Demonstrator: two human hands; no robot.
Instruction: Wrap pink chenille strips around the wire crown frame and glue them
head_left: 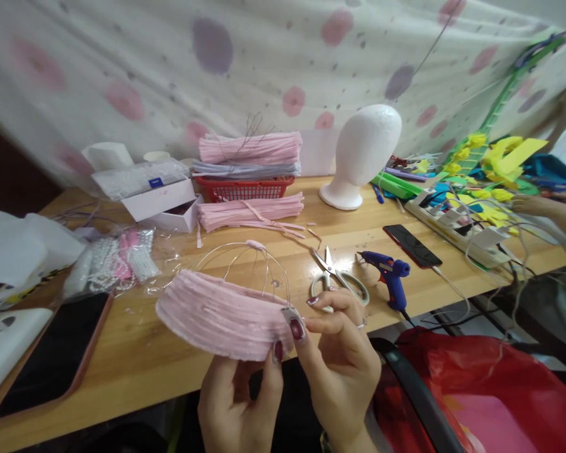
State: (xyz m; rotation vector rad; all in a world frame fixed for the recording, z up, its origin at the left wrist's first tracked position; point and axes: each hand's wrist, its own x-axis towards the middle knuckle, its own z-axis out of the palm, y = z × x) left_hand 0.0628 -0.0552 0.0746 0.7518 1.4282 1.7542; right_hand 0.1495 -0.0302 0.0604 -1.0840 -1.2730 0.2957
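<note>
A wire frame hat [221, 314] is wrapped in rows of fuzzy pink pipe cleaner, with bare wire arches meeting at a small pink-wrapped top. My left hand [240, 402] grips its lower edge from below, thumb in front and fingers behind. At the hat's right end, my right hand [337, 362] pinches the upper edge between thumb and index finger; whether a loose strand end is between them I cannot make out. Just beyond my right hand lie scissors [329, 270] with pale green handles, blades apart. A blue glue gun [387, 272] rests to their right.
Bundles of pink pipe cleaners [249, 212] lie before a red basket [245, 189]. A white foam head [363, 154] stands behind. Phones [59, 352] [412, 245], a power strip [457, 229] and cables lie around. At far right, another person's hand [538, 206] is among yellow and blue pieces.
</note>
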